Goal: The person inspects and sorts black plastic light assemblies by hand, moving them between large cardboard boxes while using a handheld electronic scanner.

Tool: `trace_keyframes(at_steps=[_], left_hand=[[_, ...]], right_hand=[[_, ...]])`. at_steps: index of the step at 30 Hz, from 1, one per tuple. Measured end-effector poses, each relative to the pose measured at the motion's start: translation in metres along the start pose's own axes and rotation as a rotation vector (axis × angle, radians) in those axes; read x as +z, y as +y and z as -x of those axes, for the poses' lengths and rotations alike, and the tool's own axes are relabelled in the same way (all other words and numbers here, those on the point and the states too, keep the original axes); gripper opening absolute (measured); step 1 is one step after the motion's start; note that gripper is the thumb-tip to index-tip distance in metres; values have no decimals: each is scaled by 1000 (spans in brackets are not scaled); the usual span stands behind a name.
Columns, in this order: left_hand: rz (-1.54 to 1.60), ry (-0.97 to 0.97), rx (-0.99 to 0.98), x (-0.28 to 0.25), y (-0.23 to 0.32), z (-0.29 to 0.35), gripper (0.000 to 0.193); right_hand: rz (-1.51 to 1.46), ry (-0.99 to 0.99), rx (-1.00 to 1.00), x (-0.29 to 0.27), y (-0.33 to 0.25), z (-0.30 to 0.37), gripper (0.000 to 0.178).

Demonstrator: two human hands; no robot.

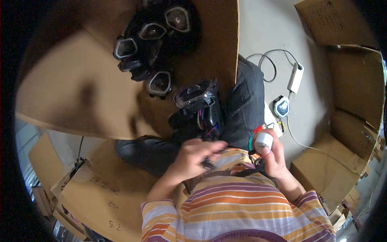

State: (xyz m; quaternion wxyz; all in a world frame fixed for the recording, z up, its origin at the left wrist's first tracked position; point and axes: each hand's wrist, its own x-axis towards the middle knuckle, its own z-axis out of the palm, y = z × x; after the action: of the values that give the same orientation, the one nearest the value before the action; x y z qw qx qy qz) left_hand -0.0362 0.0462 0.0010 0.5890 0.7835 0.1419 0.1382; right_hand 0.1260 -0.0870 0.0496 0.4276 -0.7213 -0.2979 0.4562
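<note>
The right hand (275, 154) was closed around a white cylindrical piece (264, 141). The left hand (192, 157) was blurred above the lap; whether it gripped anything could not be determined. A black unit (201, 104) sat between the legs, coloured wires (211, 129) exposed; work on it appeared incomplete. Further black units (160, 83) lay inside the carton (76, 86), completion not evident.

Your bare left hand (194, 159) blurs below the large brown cardboard box (60, 88), partly shadowed inside; right of it, pale grey floor (262, 32) looks bright.
</note>
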Motion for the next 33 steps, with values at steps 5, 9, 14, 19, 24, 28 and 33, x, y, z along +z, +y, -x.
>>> trace_keyframes(at_steps=[5, 9, 14, 19, 24, 28, 33], left_hand=[[170, 614, -319, -31, -12, 21, 51], [94, 870, -41, -45, -34, -7, 42], [628, 743, -424, -50, -79, -19, 35], [105, 343, -561, -59, -127, -79, 20], [-704, -38, -587, -48, -196, -150, 19], [-913, 29, -252, -28, -258, -174, 17], [-927, -99, -408, -20, -327, -231, 15]], right_hand=[[-112, 80, 81, -12, 12, -5, 26], [-89, 18, 114, -8, 7, -14, 25], [-68, -7, 99, -9, 9, -25, 23], [-94, -10, 161, -12, 8, -39, 23], [-114, -4, 240, -19, 16, -53, 25], [-89, 19, 271, -22, 21, -63, 25], [-124, -5, 336, -23, 26, -73, 27]])
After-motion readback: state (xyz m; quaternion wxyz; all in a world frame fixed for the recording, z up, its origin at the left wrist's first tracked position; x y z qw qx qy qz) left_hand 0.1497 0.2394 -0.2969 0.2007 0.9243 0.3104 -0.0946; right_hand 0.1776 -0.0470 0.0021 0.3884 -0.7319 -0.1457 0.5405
